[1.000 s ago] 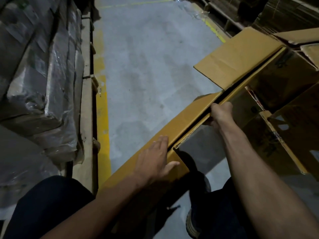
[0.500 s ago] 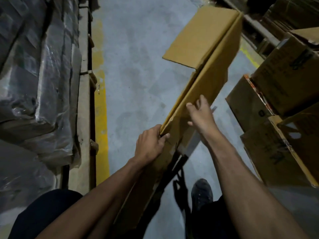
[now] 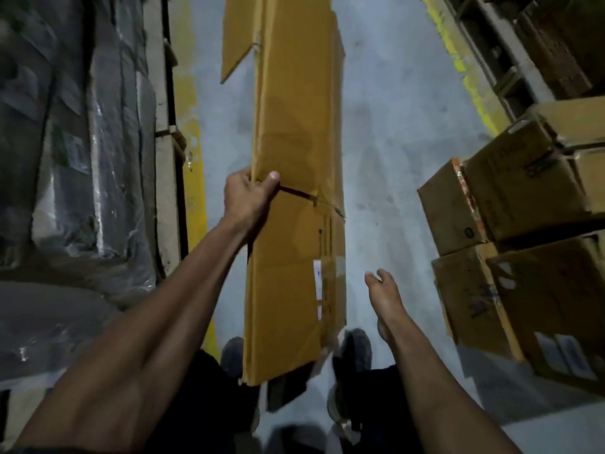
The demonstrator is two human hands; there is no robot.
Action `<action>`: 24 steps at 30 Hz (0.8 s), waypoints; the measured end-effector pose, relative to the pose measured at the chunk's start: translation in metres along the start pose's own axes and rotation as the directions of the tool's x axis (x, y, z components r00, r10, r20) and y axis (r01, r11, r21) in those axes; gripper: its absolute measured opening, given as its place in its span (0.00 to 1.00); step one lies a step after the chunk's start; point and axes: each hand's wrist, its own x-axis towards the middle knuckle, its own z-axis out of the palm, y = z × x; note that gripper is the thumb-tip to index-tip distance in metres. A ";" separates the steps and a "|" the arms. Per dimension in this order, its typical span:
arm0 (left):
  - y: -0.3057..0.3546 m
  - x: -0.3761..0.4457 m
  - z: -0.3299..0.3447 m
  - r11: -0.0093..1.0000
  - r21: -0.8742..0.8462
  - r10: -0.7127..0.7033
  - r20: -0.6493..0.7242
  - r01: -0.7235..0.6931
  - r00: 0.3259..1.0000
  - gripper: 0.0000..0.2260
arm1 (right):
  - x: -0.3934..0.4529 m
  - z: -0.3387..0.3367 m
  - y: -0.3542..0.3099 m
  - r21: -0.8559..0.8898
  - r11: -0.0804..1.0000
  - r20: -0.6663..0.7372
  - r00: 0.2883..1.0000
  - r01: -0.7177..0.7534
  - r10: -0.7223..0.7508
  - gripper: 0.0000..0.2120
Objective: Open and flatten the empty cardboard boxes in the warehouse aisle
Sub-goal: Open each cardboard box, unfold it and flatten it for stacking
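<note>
Left hand (image 3: pixel 250 198) clamped on the left edge of the flattened cardboard box (image 3: pixel 294 191), thumb on the front face, fingers wrapped behind. Right hand (image 3: pixel 384 296) lower right of centre, holding nothing, fingers loosely extended and close together, apart from the cardboard. Flattened box long and narrow, running from the top centre of the frame down to between the shoes (image 3: pixel 352 352) at the bottom, one flap (image 3: pixel 237 37) splayed out at upper left. Grey concrete floor (image 3: pixel 393 126) beneath, yellow floor line (image 3: pixel 193 142) left of the box. Wrapped pallet goods (image 3: pixel 82 142) filling the left side. Stacked brown cartons (image 3: pixel 510 224) along the right edge, some with torn tape.
</note>
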 end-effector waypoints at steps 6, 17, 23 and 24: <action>0.158 -0.021 -0.011 0.981 -0.187 -0.083 -0.131 0.057 0.988 0.05 | -0.073 -0.069 -0.075 0.304 0.941 -0.076 0.981 -0.148 0.178 0.38; 0.291 -0.027 -0.018 0.785 -0.566 -0.356 -0.081 0.251 0.931 0.09 | -0.196 -0.197 -0.243 0.855 0.505 0.168 0.984 -0.116 -0.058 0.12; 0.300 -0.025 -0.018 0.694 -0.639 -0.448 -0.025 0.330 0.893 0.15 | -0.211 -0.216 -0.274 0.836 0.521 0.208 0.978 -0.173 -0.009 0.14; 0.301 -0.024 -0.018 0.685 -0.641 -0.468 -0.022 0.347 0.883 0.15 | -0.210 -0.215 -0.278 0.833 0.527 0.205 0.979 -0.168 -0.011 0.13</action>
